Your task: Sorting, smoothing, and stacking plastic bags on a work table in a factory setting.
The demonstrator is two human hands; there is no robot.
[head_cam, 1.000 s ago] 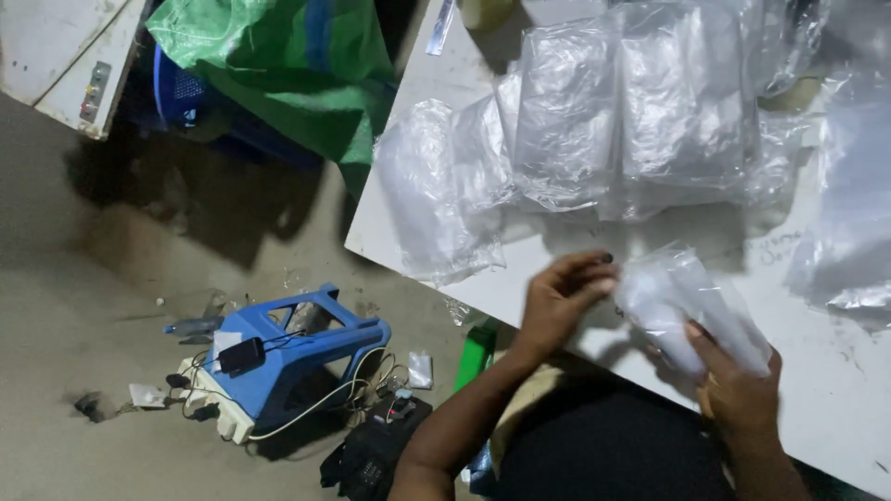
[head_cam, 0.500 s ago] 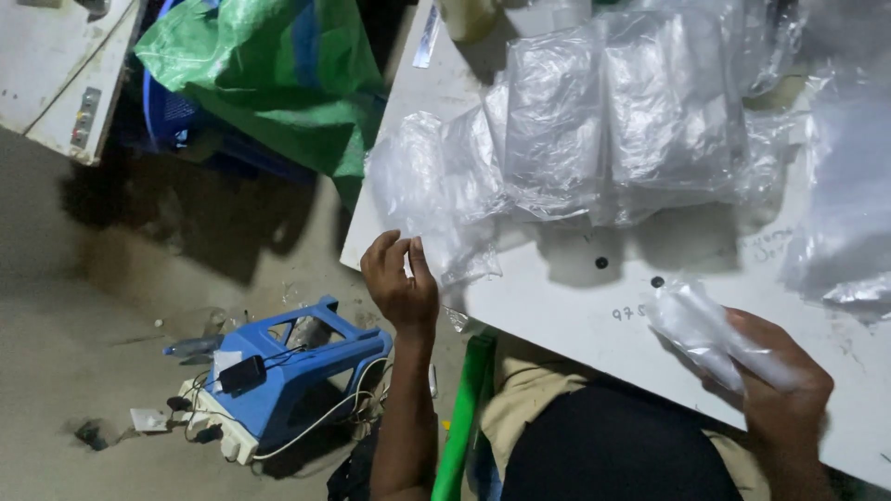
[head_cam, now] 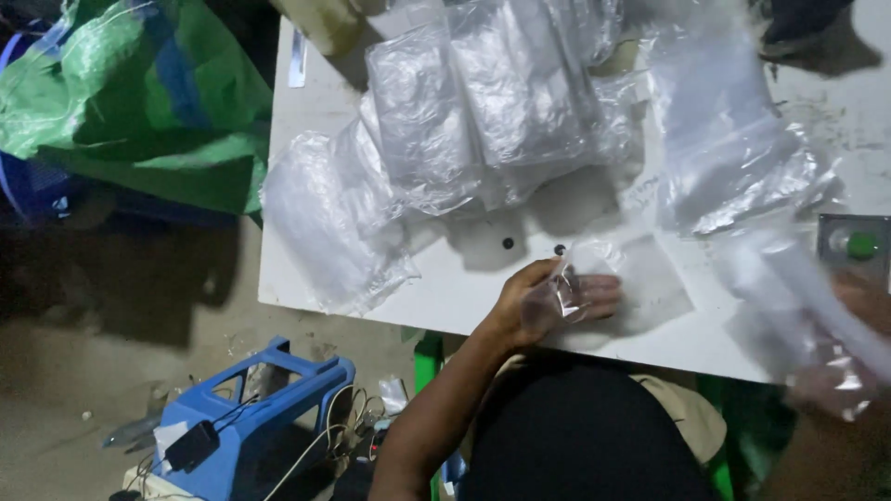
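Observation:
My left hand (head_cam: pixel 548 301) lies near the front edge of the white table (head_cam: pixel 306 139), its fingers closed on the corner of a small clear plastic bag (head_cam: pixel 640 278) that lies flat on the tabletop. My right hand (head_cam: pixel 849 348) is at the far right, blurred by motion, gripping a clear plastic packet (head_cam: pixel 789 288) raised off the table. A heap of clear plastic bags (head_cam: pixel 483 111) covers the back of the table. One more clear bag (head_cam: pixel 325 223) hangs over the left front edge.
A green and blue woven sack (head_cam: pixel 139 102) sits on the floor at left. Below it stands a blue plastic stool (head_cam: pixel 260 408) with cables and a black adapter. A small device with a green button (head_cam: pixel 858 243) rests at the table's right edge.
My left hand has come from the table's left edge to the front middle and taken hold of a small flat bag. My right hand has swung further right with its packet.

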